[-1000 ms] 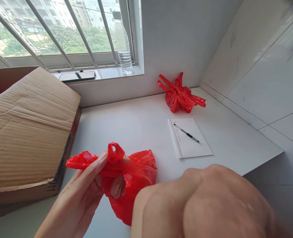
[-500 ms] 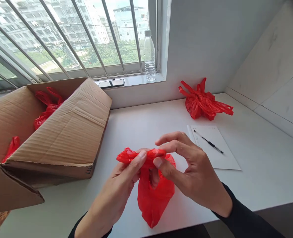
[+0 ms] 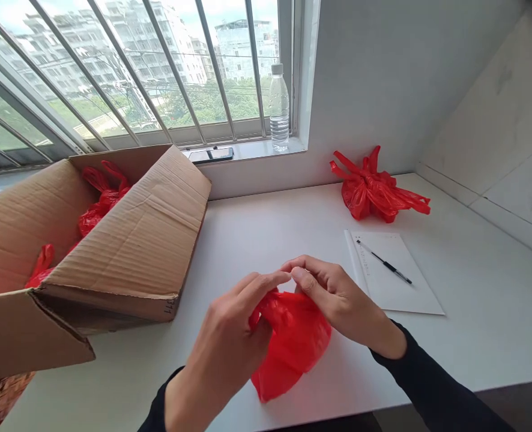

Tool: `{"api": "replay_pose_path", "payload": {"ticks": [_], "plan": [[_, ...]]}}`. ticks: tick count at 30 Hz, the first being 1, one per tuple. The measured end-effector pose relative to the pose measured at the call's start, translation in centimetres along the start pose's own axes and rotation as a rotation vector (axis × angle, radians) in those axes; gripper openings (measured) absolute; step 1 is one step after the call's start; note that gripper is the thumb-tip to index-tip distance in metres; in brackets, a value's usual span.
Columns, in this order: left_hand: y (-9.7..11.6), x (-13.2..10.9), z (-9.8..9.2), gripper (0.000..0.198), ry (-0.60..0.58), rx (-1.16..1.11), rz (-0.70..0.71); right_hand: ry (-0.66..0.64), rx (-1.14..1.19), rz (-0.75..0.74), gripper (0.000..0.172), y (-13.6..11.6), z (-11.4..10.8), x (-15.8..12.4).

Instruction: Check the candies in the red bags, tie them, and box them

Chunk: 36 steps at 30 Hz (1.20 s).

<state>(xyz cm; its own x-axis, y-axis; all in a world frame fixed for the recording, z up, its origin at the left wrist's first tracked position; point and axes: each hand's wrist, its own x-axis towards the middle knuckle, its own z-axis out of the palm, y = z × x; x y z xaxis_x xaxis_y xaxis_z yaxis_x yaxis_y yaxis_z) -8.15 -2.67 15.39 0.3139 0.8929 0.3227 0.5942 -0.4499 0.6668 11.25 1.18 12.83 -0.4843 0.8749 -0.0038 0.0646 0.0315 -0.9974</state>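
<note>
A thin red plastic bag (image 3: 295,339) hangs between my hands, just above the white table (image 3: 248,234). My left hand (image 3: 234,336) is closed round the gathered upper part of the bag, its fingers partly hidden behind the plastic. At the bag's top edge my right hand (image 3: 331,294) is closed in a pinch, thumb against forefinger, close to the left fingertips. What the right fingers pinch is mostly covered; the bag's rim runs up to them.
An open cardboard box (image 3: 135,240) on the left holds several red bags (image 3: 97,216). A knotted red bag (image 3: 374,192) lies by the wall. Nearer are a notebook (image 3: 405,282) and pen (image 3: 385,263). A water bottle (image 3: 279,111) and phone (image 3: 211,155) rest on the windowsill.
My left hand has turned over, its back now facing me. The right hand has gone from spread fingers to a pinch, and the bag's rolled top is now covered by the hands.
</note>
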Motion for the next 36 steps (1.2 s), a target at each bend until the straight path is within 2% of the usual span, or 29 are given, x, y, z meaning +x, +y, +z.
{"api": "replay_pose_path", "payload": {"ticks": [3,6,9,11,14,18,21,23,25,27,29,32,36], "plan": [[-1.3,-0.5,0.8,0.068,0.134,0.101,0.145,-0.178,0.027,-0.016,0.029,0.4,-0.1,0.1],[-1.8,-0.6,1.0,0.061,0.171,0.105,0.221,-0.227,0.101,-0.07,0.024,0.5,0.0,0.2],[-2.0,-0.5,0.9,0.054,0.157,0.154,0.225,-0.132,0.036,-0.106,0.021,0.1,0.3,0.0],[-2.5,-0.9,0.7,0.057,0.099,0.181,0.222,-0.042,-0.081,-0.144,0.018,0.0,0.2,-0.2],[-4.5,-3.0,0.5,0.064,0.011,0.226,0.193,0.079,-0.27,-0.158,0.017,0.9,-1.0,-1.0],[-8.7,-7.7,0.3,0.061,0.01,0.377,0.091,0.192,-0.44,0.032,0.026,4.7,-3.9,-2.6],[-10.2,-9.8,0.7,0.054,0.024,0.362,-0.006,0.22,-0.404,0.136,0.029,6.8,-4.7,-3.4],[-9.6,-9.7,1.3,0.053,0.055,0.307,-0.042,0.282,-0.32,0.129,0.03,6.9,-3.7,-3.3],[-8.3,-8.6,2.1,0.054,0.08,0.267,-0.037,0.363,-0.253,0.081,0.03,6.1,-1.8,-3.0],[-7.1,-7.4,3.1,0.056,0.035,0.273,0.009,0.404,-0.246,0.012,0.031,5.5,0.7,-2.8],[-6.5,-6.6,4.5,0.06,-0.078,0.327,0.081,0.384,-0.306,-0.084,0.035,5.9,3.2,-2.8],[-7.1,-6.8,6.7,0.064,-0.222,0.443,0.134,0.319,-0.53,-0.194,0.046,8.3,5.8,-3.1],[-8.4,-7.8,8.6,0.063,-0.229,0.517,0.137,0.315,-0.752,-0.206,0.052,11.9,6.6,-3.6]]}}
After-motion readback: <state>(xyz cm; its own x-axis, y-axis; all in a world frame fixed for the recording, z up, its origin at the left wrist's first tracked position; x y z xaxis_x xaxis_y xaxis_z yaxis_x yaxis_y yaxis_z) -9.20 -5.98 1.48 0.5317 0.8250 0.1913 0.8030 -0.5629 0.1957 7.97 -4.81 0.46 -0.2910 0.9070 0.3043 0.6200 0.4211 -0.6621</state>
